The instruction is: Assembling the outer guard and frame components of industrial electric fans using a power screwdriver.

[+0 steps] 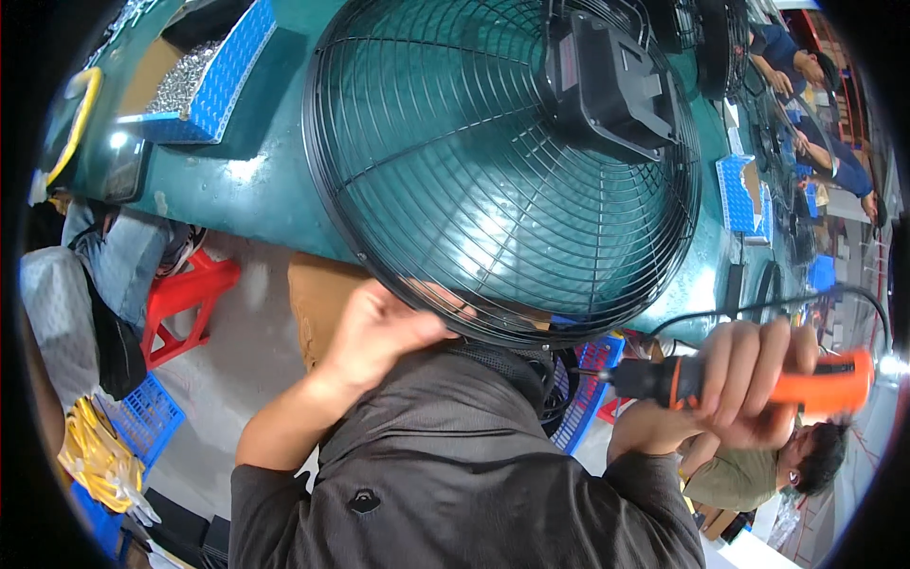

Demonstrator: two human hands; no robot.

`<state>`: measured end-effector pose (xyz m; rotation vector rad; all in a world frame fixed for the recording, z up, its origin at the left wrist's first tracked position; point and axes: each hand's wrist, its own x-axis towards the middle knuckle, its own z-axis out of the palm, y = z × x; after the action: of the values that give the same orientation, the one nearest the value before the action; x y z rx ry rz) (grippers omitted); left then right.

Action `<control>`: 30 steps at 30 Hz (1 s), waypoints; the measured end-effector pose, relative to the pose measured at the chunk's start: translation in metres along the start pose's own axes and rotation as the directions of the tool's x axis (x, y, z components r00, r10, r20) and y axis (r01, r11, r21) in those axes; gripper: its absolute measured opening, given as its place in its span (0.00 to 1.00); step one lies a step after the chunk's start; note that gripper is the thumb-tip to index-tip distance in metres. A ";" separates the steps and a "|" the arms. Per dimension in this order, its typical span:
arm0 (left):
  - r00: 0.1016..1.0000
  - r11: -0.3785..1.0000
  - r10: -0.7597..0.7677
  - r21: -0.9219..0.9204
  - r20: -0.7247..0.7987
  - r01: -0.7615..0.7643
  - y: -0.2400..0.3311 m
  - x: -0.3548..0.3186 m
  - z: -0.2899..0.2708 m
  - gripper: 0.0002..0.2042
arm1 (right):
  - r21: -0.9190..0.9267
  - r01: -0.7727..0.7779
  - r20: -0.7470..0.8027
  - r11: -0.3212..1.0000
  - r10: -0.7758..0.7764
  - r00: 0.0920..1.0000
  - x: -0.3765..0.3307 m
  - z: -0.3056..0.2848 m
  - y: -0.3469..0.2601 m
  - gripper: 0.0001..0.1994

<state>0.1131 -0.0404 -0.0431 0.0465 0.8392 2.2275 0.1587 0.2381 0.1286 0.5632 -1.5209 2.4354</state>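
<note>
Head view: a round black wire fan guard (493, 171) fills the upper centre of the frame, lying on a green table (256, 199). The left hand (379, 332), lower centre, has its fingers curled over the guard's near rim. The right hand (749, 379), at lower right, has 4 fingers wrapped tight around an orange-and-black power screwdriver (758, 379) — its tip pointing left. A blue tray of screws (194, 81) sits upper left.

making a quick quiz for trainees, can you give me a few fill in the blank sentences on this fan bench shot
1. The left hand grips the rim of the round black wire ____.
2. The right hand holds an orange and black power ____.
3. The blue box at upper left is full of small metal ____.

Missing words: fan guard; screwdriver; screws
</note>
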 end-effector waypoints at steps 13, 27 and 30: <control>0.987 0.963 -0.147 0.218 -0.072 0.159 -0.003 -0.024 0.027 0.12 | -0.375 -0.608 -0.738 0.700 0.170 0.652 -0.094 -0.049 -0.005 0.17; 0.926 0.828 -0.366 0.486 0.093 0.278 -0.032 0.000 0.069 0.17 | -0.514 -0.118 -0.585 0.849 -0.247 0.773 -0.035 -0.098 -0.033 0.13; 0.998 0.547 -0.039 0.834 -0.057 0.070 0.038 -0.035 0.049 0.13 | -0.646 0.049 -0.481 0.761 -0.456 0.749 -0.047 -0.088 -0.023 0.14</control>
<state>0.1281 -0.0553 0.0247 0.4380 1.8399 1.5553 0.1916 0.3286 0.0930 -0.1471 -1.6206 1.5219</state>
